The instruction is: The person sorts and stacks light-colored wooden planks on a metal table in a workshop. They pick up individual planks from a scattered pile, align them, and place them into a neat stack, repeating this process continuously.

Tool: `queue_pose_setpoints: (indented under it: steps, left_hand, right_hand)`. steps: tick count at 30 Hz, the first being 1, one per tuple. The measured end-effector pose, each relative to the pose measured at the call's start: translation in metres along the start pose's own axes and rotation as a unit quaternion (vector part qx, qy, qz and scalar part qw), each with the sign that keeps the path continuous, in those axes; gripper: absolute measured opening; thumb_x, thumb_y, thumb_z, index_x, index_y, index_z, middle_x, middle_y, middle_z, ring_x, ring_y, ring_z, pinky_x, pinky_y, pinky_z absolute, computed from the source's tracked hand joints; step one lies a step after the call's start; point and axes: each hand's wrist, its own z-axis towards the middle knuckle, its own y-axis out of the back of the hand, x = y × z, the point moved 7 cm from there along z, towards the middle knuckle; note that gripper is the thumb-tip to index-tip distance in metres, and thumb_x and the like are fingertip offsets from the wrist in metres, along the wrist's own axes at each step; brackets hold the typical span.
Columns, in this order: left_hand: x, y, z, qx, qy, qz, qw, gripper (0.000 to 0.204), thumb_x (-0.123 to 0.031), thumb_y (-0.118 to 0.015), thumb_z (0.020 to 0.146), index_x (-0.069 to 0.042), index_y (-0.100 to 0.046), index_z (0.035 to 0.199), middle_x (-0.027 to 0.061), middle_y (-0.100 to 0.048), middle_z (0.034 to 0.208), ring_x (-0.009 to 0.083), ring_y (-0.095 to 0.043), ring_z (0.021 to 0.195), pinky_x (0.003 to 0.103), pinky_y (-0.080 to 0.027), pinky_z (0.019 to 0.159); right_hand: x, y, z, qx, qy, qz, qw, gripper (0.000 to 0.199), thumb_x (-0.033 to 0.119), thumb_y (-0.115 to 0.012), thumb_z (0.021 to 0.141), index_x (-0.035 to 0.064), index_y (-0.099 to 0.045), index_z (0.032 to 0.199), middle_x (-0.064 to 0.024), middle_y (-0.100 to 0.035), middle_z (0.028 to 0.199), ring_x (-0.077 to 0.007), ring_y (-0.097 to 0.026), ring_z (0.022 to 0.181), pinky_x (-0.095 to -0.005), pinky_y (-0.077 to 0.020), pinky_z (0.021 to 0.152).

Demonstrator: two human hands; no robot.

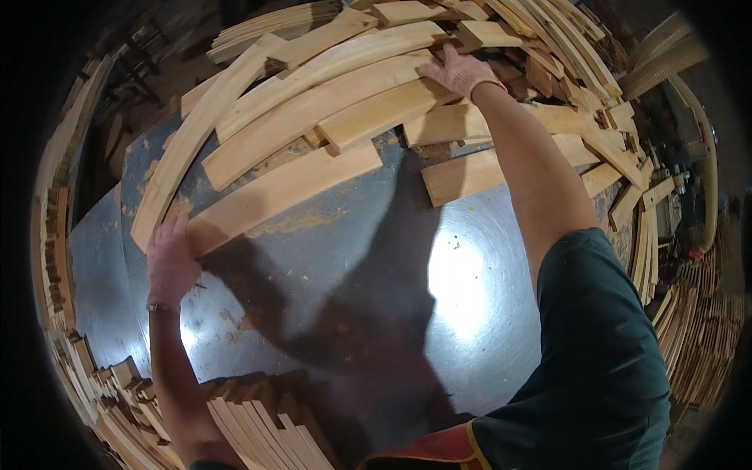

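A heap of long, curved, pale wooden slats (329, 94) lies across the far half of a round grey metal table (368, 274). My left hand (168, 262) rests on the near end of the lowest slat (282, 192), fingers wrapped over its edge. My right hand (460, 72), arm stretched far out, presses flat on the far ends of the upper slats (376, 113). Both hands touch wood; neither lifts a piece off the table.
More slats are stacked at the near edge (262, 431), along the left rim (59, 251) and at the right (697, 345). A ribbed flexible hose (709, 172) runs down the right side. Short flat boards (462, 176) lie mid-table.
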Motion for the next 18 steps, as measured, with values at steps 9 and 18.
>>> queue_pose_setpoints:
  steps: [9,18]
  left_hand:
    - [-0.054,0.111,-0.149,-0.078,-0.17,0.01,0.982,0.036,-0.003,-0.064,0.09,-0.004,-0.065,0.126,0.0157,-0.064,0.117,0.0402,-0.059,0.114,0.052,-0.046,0.104]
    - [-0.135,0.184,-0.31,0.013,-0.087,-0.167,0.982,0.051,-0.003,-0.067,0.076,-0.001,-0.063,0.127,0.0162,-0.064,0.112,0.0373,-0.061,0.111,0.048,-0.049,0.1]
  right_hand:
    - [-0.071,0.017,-0.189,0.165,0.184,-0.171,0.954,0.068,0.073,-0.049,0.1,0.0167,-0.086,0.094,-0.0102,-0.074,0.112,-0.0313,-0.062,0.119,-0.0452,-0.0487,0.104]
    - [-0.204,0.075,-0.43,0.312,0.029,-0.022,0.949,0.059,0.066,-0.064,0.093,0.0114,-0.082,0.107,-0.0107,-0.073,0.128,-0.0343,-0.054,0.136,-0.0468,-0.0428,0.115]
